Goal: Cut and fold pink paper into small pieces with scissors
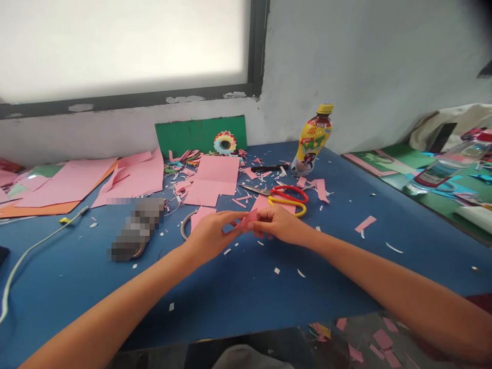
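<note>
Between my two hands, a small piece of pink paper is held just above the blue table. My left hand pinches its left end between thumb and fingers. On the right side, my right hand has its fingers closed around the other end, hiding part of it. Just behind my right hand lie scissors with one red and one yellow handle loop, blades pointing left. Pink paper sheets rest beyond my hands, with more pink pieces partly under the scissors.
Paper scraps litter the blue table. A yellow-labelled bottle stands at the back beside a black pen-like object. A ring of folded paper leans on a green board. A white cable and large pink sheets lie left.
</note>
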Demonstrator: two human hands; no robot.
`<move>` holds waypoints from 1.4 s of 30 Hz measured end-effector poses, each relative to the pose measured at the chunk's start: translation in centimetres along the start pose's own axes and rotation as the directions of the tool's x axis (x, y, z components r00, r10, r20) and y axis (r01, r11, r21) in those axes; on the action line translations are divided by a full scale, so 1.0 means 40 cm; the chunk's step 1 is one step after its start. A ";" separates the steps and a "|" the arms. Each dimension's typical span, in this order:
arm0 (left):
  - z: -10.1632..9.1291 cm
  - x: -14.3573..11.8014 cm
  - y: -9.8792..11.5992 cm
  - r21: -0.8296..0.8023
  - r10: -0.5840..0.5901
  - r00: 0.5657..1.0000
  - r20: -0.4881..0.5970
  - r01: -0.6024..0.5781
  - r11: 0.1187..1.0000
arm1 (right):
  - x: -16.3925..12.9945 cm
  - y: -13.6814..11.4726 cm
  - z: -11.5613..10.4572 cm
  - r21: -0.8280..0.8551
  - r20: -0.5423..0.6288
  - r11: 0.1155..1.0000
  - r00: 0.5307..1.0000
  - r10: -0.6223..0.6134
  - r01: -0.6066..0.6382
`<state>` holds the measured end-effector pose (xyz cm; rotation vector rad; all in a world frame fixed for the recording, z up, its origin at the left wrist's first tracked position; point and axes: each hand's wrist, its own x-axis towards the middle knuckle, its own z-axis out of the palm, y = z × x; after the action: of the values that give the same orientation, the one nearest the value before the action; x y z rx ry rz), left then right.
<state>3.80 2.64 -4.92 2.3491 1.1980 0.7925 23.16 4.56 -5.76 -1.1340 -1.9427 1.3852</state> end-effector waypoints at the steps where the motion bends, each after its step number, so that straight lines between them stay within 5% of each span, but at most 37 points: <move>1: 0.000 0.001 -0.001 -0.040 -0.020 1.000 0.005 0.020 0.999 | 0.001 0.001 -0.002 -0.023 0.007 1.000 1.000 0.001 -0.001; 10: 0.009 0.005 -0.005 -0.311 -0.210 0.975 0.070 0.221 0.924 | -0.006 -0.006 -0.004 -0.070 0.134 0.997 0.990 -0.031 0.040; 14: 0.013 0.006 -0.005 -0.269 -0.197 0.980 0.015 0.193 0.944 | -0.017 -0.024 -0.006 -0.181 0.218 0.982 0.976 -0.006 0.047; 22: 0.032 -0.005 -0.011 -0.087 -0.155 0.971 0.184 0.174 0.981 | -0.033 -0.037 -0.021 -0.495 0.208 0.868 0.963 0.169 -0.046; 27: 0.036 -0.011 -0.001 0.019 -0.104 0.972 0.211 0.102 0.995 | -0.030 -0.015 0.002 -0.654 0.050 0.754 0.998 -0.041 0.064; 32: 0.031 -0.011 -0.005 0.093 -0.049 0.972 0.228 0.029 0.995 | -0.018 0.007 0.014 -0.678 0.141 0.681 0.957 -0.252 0.279; 37: 0.029 -0.010 -0.019 0.115 0.001 0.965 0.262 -0.032 0.993 | -0.016 0.018 0.012 -0.712 0.176 0.610 0.929 -0.326 0.349; 42: 0.032 -0.006 -0.025 0.110 -0.006 0.965 0.261 -0.024 0.994 | -0.013 0.027 0.017 -0.697 0.133 0.642 0.937 -0.323 0.320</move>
<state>3.88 2.90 -6.53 2.4573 1.1452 0.4095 23.27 3.91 -6.96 -0.9923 -2.6182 0.4059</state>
